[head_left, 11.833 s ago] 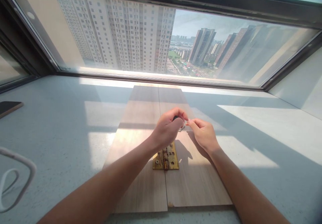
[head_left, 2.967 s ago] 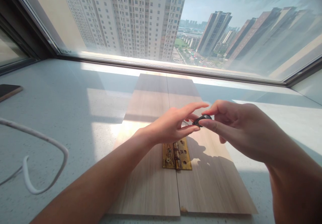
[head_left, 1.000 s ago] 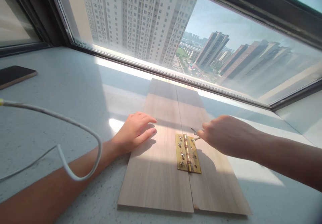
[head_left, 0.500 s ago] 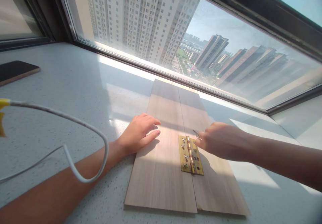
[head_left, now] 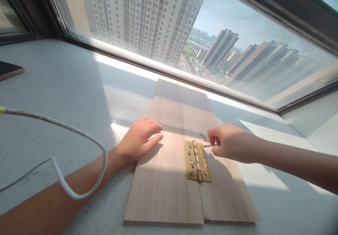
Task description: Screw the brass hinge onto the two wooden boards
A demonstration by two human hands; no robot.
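Held the left hand (head_left: 141, 140) half open, gripping nothing, over the outer edge of the left board (head_left: 163, 192). Curled the right hand (head_left: 231, 143) round a thin metal tool (head_left: 211, 145), its tip at the upper right of the brass hinge (head_left: 196, 157). Found the hinge across the seam with the right board (head_left: 227, 192), leaving bare wood before the near edges. Could not see the tool's palm end, nor clearly identify a metal piece (head_left: 203, 136) just beyond the hinge. Saw the phone (head_left: 10, 70) cut off at left.
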